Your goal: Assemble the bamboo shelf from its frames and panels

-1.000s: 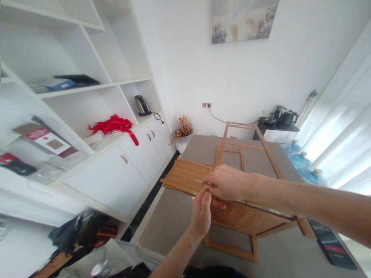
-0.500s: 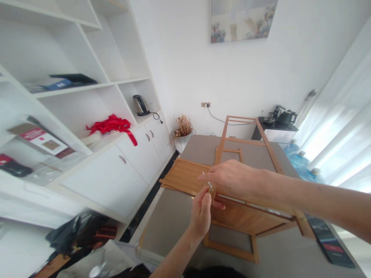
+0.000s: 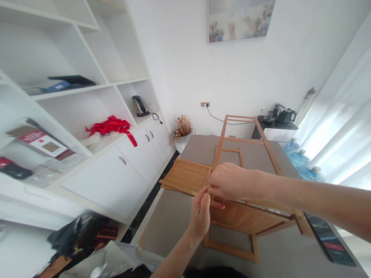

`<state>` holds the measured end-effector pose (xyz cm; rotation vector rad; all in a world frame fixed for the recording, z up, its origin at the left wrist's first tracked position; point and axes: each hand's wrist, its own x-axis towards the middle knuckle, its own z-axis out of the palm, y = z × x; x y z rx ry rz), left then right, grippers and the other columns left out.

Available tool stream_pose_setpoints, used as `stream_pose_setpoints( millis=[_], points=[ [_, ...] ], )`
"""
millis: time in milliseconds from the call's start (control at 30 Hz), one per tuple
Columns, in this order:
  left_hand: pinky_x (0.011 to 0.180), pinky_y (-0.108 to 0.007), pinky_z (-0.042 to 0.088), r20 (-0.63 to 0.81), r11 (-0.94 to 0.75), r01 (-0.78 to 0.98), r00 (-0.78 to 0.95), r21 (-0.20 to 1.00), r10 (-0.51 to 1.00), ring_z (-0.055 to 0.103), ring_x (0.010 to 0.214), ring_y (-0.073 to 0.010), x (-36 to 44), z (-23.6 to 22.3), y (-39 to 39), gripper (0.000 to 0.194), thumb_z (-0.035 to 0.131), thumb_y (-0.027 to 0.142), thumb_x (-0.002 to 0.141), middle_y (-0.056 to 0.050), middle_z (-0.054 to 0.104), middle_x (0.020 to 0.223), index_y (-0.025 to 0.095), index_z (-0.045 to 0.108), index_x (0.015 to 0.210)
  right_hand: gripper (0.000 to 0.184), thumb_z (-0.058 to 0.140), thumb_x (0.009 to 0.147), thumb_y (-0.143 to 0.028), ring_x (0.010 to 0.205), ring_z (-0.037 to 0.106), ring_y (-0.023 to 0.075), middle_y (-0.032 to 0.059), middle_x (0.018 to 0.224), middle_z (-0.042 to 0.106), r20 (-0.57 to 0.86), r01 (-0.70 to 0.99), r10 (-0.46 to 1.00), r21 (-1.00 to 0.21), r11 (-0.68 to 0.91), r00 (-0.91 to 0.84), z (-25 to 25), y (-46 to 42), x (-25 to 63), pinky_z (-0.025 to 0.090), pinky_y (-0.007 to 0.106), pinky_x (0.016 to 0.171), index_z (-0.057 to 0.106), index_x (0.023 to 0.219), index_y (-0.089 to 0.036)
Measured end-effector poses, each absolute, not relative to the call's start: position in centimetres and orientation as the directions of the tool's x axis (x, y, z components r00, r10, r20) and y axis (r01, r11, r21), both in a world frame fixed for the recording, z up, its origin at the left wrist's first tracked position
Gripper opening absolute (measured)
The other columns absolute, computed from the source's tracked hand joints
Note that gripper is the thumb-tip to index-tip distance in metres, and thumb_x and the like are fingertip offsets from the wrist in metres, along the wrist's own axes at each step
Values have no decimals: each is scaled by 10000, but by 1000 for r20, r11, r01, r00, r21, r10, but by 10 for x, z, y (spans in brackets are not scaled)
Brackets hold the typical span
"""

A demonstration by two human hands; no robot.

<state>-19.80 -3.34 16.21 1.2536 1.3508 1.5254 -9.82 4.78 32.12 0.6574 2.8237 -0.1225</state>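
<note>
On the table stands a partly joined wooden frame (image 3: 249, 216) with slatted-looking panels and long rails. My left hand (image 3: 200, 214) is closed around the near upper corner of this frame, thumb up and fingertips showing beyond the wood. Right against it, my right hand (image 3: 228, 179) is curled into a fist over the same corner. Its fingers cover the thin silver hex key seen there a moment earlier. A flat wooden panel (image 3: 187, 175) lies to the left of both hands.
The grey table (image 3: 165, 216) carries the frame. A dark flat box (image 3: 330, 239) lies at its right edge. Water bottles (image 3: 301, 158) stand by the curtain. To the left are white shelves (image 3: 95, 90) with a kettle (image 3: 139, 106) and red ribbon (image 3: 113, 125).
My right hand has turned and closed from a reaching pose into a fist, so the silver hex key is now hidden. My left hand and the wooden frame have hardly moved.
</note>
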Motion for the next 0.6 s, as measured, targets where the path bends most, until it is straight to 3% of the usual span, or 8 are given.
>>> stream_pose_setpoints(
  millis=[133,200,300,433,500,600],
  points=[
    [748,-307,451,191,-189,30,-237,981,953,644,689,-187,-198,164,-33,371,311,363,928,-38,700,647,166,593,790,363,402,844,-232,603,605,139,60,626,676,-384,566,442,-323,758,-811,317,44,-99,381,217,536,673,617,-149],
    [732,-300,455,199,-197,32,-233,980,952,643,700,-188,-198,164,-34,387,308,371,928,-45,702,668,162,608,801,440,354,883,-251,595,598,134,51,598,662,-397,559,418,-369,742,-817,318,44,-98,382,219,548,663,585,-154],
    [727,-299,450,197,-186,67,-243,980,950,631,667,-188,-199,160,-34,393,309,376,928,-35,685,626,161,617,812,421,398,904,-302,617,582,154,64,652,655,-280,494,434,-203,845,-857,326,45,-93,357,253,551,673,624,-149],
    [729,-295,447,197,-178,94,-273,980,942,628,690,-194,-199,155,-34,424,314,381,927,-43,677,618,157,626,748,170,546,857,-220,752,572,144,53,840,640,-139,129,112,-125,984,-984,332,49,-87,345,243,577,683,768,-170],
    [718,-290,445,210,-188,104,-271,977,940,617,676,-187,-198,156,-33,438,313,380,930,-44,674,616,155,626,723,191,553,857,-215,797,559,155,56,845,624,-126,-7,-19,-95,995,-992,329,52,-86,333,247,563,675,718,-166],
    [671,-276,436,225,-200,115,-280,973,933,574,597,-164,-197,163,-34,412,315,375,936,-22,660,588,159,617,757,251,558,851,-228,782,551,172,60,810,619,-128,-57,-59,-18,998,-990,319,54,-88,308,262,526,651,631,-152]
  ],
)
